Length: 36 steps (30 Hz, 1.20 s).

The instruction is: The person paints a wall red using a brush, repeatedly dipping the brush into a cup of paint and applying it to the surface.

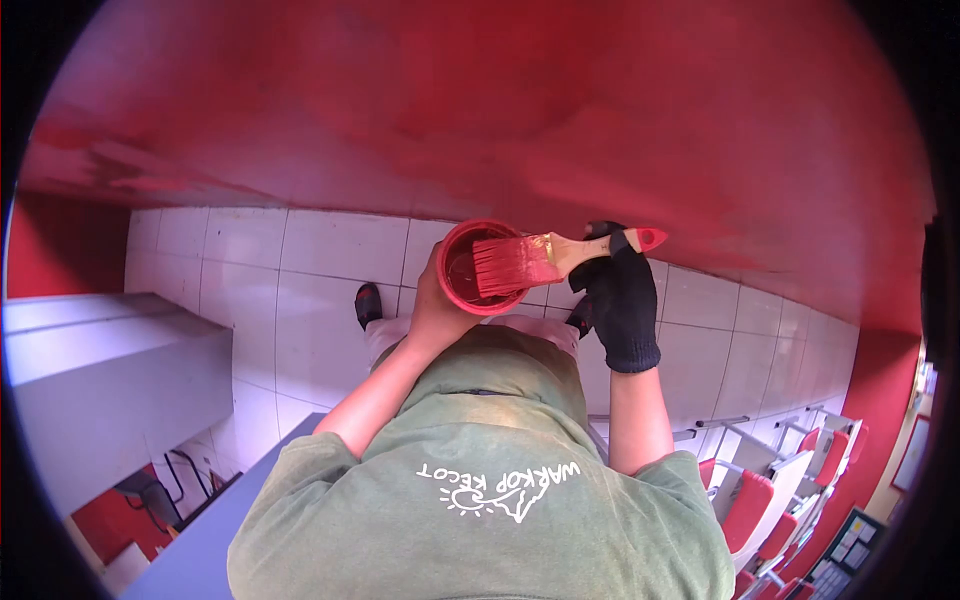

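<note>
My bare left hand [437, 312] is wrapped around the side of a red paint cup [483, 305], held in front of my waist. Red paint [461, 268] shows inside it. In a black knit glove, my right hand [627, 295] grips the wooden handle of a paintbrush [560, 256], whose red handle tip sticks out past the fingers. The brush lies level, pointing left, with its red-coated bristles over the cup's opening and right at its rim. Red smears cover part of the metal ferrule. Just beyond both hands rises a red wall [480, 110].
White floor tiles [330, 250] run along the wall's foot, under my shoes [368, 304]. A grey cabinet [130, 380] stands at left, a grey-blue surface [235, 515] beside me. Several red-and-white chairs [748, 510] are at lower right. The wall has darker patches [130, 170] at left.
</note>
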Available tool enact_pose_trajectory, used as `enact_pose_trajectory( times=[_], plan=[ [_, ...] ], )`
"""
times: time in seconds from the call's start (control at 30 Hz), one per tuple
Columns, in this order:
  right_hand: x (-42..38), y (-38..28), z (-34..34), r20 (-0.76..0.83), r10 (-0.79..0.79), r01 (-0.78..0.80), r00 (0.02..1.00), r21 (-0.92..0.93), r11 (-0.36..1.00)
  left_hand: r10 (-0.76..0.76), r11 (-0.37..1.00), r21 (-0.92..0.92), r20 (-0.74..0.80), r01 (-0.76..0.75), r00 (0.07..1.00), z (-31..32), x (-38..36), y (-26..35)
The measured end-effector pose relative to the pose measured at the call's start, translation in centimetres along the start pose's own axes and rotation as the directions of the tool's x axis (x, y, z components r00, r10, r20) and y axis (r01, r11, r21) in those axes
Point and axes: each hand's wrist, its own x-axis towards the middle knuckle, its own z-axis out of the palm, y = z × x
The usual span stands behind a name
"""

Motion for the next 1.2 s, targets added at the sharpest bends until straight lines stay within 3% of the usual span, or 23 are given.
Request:
enact_pose_trajectory(
  times=[0.07, 0.2, 0.27, 0.37, 0.6, 0.7, 0.77, 0.8, 0.83, 0.93, 0.97, 1.0, 1.03, 1.1, 1.17, 1.2],
  plan=[
    [0.1, -0.1, 0.0, -0.082, 0.104, -0.076, 0.991, 0.292, 0.953, -0.018, 0.999, 0.047, 0.017, 0.017, 1.000, -0.2, 0.2, 0.6],
    [0.1, 0.2, -1.8, -0.002, 0.168, -0.160, 0.986, 0.292, 0.943, 0.017, 1.000, -0.021, 0.009, -0.017, 1.000, 0.2, 0.4, 1.2],
    [0.3, 1.0, -2.4, 0.159, 0.139, -0.190, 0.978, 0.373, 0.908, 0.002, 1.000, -0.015, 0.020, -0.002, 1.000, 0.3, 0.5, 0.9],
    [0.4, 1.2, -2.0, 0.197, 0.195, -0.257, 0.961, 0.368, 0.893, -0.017, 1.000, 0.003, 0.029, 0.017, 0.999, 0.4, 0.9, 0.7],
    [0.6, 2.8, -1.4, 0.183, 0.111, -0.192, 0.977, 0.520, 0.832, 0.014, 0.999, 0.047, 0.083, -0.018, 0.996, 0.7, 1.9, 1.3],
    [0.5, 2.9, -1.5, 0.119, 0.054, -0.110, 0.991, 0.536, 0.837, 0.043, 0.996, 0.075, 0.061, -0.047, 0.997, 0.7, 2.2, 1.0],
    [0.8, 3.0, -2.1, 0.012, 0.047, -0.043, 0.999, 0.665, 0.746, 0.030, 0.998, 0.059, 0.054, -0.033, 0.998, 0.7, 2.3, 0.6],
    [1.0, 2.4, -2.3, -0.069, -0.010, 0.051, 0.998, 0.632, 0.773, 0.017, 0.999, 0.041, 0.048, -0.019, 0.999, 0.7, 2.3, 0.3],
    [1.4, 2.4, -2.5, -0.067, -0.011, 0.051, 0.998, 0.632, 0.773, 0.017, 0.999, 0.042, 0.046, -0.019, 0.999, 0.6, 2.3, 0.1],
    [3.0, 4.1, -3.5, -0.235, -0.252, 0.294, 0.939, 0.165, 0.941, 0.017, 0.996, 0.092, 0.033, -0.020, 0.999, 0.2, 2.3, -0.3],
    [4.0, 5.2, -3.3, -0.235, -0.254, 0.296, 0.938, 0.165, 0.941, 0.023, 0.995, 0.099, 0.030, -0.026, 0.999, 0.1, 2.3, -0.4],
    [5.1, 6.2, -3.1, -0.145, -0.459, 0.451, 0.877, -0.084, 0.888, 0.031, 0.994, 0.107, 0.027, -0.034, 0.999, 0.0, 2.3, -0.5],
    [5.9, 6.5, -2.8, -0.006, -0.620, 0.588, 0.785, -0.308, 0.748, 0.033, 0.993, 0.108, 0.025, -0.036, 0.999, -0.1, 2.3, -0.8],
    [7.2, 7.3, -2.2, 0.061, -0.622, 0.608, 0.781, -0.304, 0.734, -0.013, 0.997, 0.082, 0.037, 0.010, 0.999, -0.4, 2.0, -1.3],
    [9.1, 8.7, -2.1, 0.223, -0.649, 0.661, 0.727, -0.485, 0.573, -0.006, 0.995, 0.103, 0.022, 0.004, 1.000, -0.6, 1.8, -0.7],
    [9.8, 8.3, -2.3, 0.228, -0.651, 0.665, 0.724, -0.481, 0.571, -0.003, 0.992, 0.122, 0.009, 0.002, 1.000, -0.7, 1.7, -0.4]
  ],
)
